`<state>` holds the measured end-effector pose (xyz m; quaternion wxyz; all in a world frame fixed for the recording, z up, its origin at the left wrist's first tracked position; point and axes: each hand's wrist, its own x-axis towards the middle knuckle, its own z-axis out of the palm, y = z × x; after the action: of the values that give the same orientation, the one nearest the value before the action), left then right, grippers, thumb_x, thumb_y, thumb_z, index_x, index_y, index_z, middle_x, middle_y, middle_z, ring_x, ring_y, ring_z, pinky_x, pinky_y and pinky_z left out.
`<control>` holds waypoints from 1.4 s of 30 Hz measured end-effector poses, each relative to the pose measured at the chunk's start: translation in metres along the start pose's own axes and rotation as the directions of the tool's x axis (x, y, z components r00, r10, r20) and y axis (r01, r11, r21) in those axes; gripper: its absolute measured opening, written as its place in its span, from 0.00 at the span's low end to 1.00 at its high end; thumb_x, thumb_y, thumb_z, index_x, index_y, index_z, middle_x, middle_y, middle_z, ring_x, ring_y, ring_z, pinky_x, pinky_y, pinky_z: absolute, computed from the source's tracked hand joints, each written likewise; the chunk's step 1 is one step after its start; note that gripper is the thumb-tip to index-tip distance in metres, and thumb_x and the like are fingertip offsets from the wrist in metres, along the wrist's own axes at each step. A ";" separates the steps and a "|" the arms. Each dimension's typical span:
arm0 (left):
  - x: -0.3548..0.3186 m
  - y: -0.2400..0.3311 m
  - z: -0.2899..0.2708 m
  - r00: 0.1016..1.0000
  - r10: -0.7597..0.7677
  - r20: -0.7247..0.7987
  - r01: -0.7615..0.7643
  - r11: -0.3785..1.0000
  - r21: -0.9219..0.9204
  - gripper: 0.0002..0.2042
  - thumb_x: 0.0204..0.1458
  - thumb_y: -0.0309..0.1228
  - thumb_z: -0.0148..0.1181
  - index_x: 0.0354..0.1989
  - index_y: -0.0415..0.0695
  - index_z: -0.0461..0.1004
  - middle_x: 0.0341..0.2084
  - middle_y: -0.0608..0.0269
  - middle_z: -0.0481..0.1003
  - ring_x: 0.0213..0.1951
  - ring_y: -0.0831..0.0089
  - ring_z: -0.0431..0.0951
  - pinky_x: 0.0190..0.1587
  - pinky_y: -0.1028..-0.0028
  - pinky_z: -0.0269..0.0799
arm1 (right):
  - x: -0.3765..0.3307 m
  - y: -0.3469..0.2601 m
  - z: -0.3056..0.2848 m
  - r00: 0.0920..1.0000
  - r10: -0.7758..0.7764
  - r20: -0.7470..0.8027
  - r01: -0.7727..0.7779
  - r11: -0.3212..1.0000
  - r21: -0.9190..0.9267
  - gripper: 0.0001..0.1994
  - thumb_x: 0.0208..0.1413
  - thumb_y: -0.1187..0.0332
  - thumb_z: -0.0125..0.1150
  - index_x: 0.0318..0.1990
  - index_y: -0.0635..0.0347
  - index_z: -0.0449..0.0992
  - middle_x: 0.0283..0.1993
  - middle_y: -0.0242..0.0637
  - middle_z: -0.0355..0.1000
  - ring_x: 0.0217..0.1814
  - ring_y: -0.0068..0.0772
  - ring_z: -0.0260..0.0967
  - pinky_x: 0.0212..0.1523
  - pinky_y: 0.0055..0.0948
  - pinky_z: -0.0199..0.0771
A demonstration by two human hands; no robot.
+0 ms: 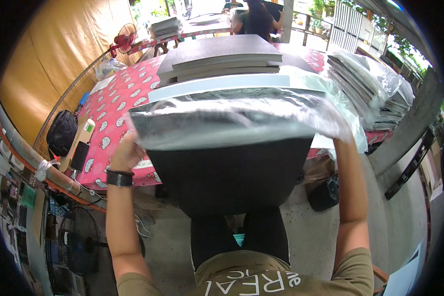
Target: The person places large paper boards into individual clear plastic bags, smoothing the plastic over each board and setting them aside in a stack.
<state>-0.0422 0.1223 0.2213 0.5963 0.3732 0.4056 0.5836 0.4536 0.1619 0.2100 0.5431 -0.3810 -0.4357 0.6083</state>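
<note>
In front of me a large black board (227, 172) hangs upright, its upper part inside a clear plastic bag (237, 113). My left hand (127, 152) is closed on the bag at its left edge. At the right edge my right hand (344, 135) grips the bag; its fingers are mostly hidden behind the plastic and smeared. Just beyond the bag, a stack of thick dark grey boards (227, 52) lies on the table, with a pale sheet (222, 85) at its near side.
A pink patterned cloth (108, 111) covers the table. On the right lie several plastic-wrapped boards (355, 81). A black bag (62, 133) and a phone (80, 156) are at the left edge. Another person (256, 19) stands at a farther table. A dark bin (324, 192) is below right.
</note>
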 end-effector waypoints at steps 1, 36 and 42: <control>0.006 -0.022 -0.043 0.998 -0.028 0.051 0.023 0.995 0.096 0.04 0.46 0.30 0.49 0.28 0.44 0.67 0.21 0.69 0.66 0.25 0.77 0.67 0.27 0.78 0.63 | 0.000 0.011 0.011 0.995 0.066 -0.077 -0.064 0.998 0.018 0.10 0.51 0.68 0.48 0.38 0.63 0.68 0.33 0.36 0.69 0.32 0.24 0.68 0.33 0.26 0.72; -0.124 -0.341 -0.155 0.828 -0.432 -0.357 0.430 0.898 -0.091 0.09 0.47 0.27 0.50 0.38 0.46 0.64 0.27 0.70 0.69 0.24 0.78 0.69 0.24 0.79 0.65 | -0.004 0.133 -0.038 0.673 -0.694 0.257 0.174 -0.190 -0.966 0.10 0.39 0.72 0.56 0.33 0.59 0.72 0.35 0.42 0.68 0.37 0.39 0.64 0.39 0.33 0.64; -0.135 -0.341 -0.173 0.820 -0.422 -0.386 0.414 0.904 -0.110 0.09 0.47 0.27 0.50 0.38 0.47 0.64 0.26 0.70 0.69 0.24 0.79 0.69 0.23 0.79 0.65 | 0.020 0.132 -0.080 0.831 -0.541 -0.127 0.089 0.355 -0.930 0.05 0.39 0.70 0.59 0.25 0.61 0.74 0.24 0.33 0.70 0.28 0.30 0.66 0.31 0.25 0.65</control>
<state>-0.0657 -0.0314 -0.1538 0.6176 0.1414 0.5848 0.5066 0.4830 0.1868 0.0593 0.4423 -0.6348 -0.6304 0.0636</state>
